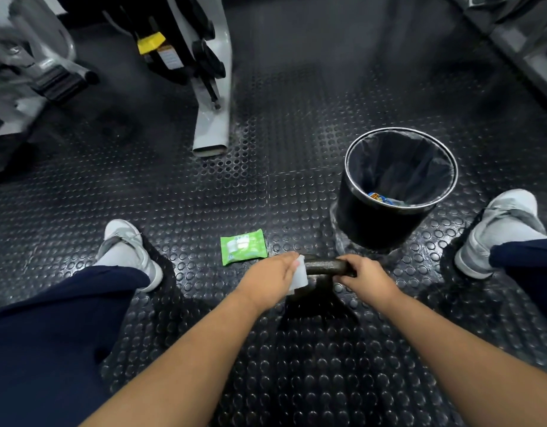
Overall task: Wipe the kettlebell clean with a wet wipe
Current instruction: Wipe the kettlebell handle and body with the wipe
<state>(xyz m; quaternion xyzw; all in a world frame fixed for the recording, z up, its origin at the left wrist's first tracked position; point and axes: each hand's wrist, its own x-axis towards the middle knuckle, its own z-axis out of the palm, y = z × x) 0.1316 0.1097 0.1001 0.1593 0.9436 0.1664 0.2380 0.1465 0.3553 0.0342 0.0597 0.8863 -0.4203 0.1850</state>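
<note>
Two hands meet on the kettlebell (323, 267), which stands on the studded black rubber floor (204, 186) between the person's spread legs, close in front of the body. The left hand (270, 277) holds a white wet wipe (299, 277) against the left end of the kettlebell's dark handle, the thumb lying on top of the wipe and the wipe folded down over the metal. How the other fingers lie beneath it cannot be seen. The right hand (366, 277) grips the right end of the same handle, its fingers curled over the bar. Only the middle stretch of the handle shows bare between the hands; the body of the kettlebell below is dark and hard to make out.

Just beyond the left hand a green pack of wipes (243, 247) lies flat on the floor, near the kettlebell but not touching it. Beyond the right hand stands a round black bin (367, 223) with a shiny rim and a dark liner, with some blue and orange litter (380, 197) at its bottom. A grey shoe (128, 248) sits out to the left and another (500, 229) to the right, both below navy trouser legs. Farther off, the pale foot of a gym machine (212, 124) rests on the floor.
</note>
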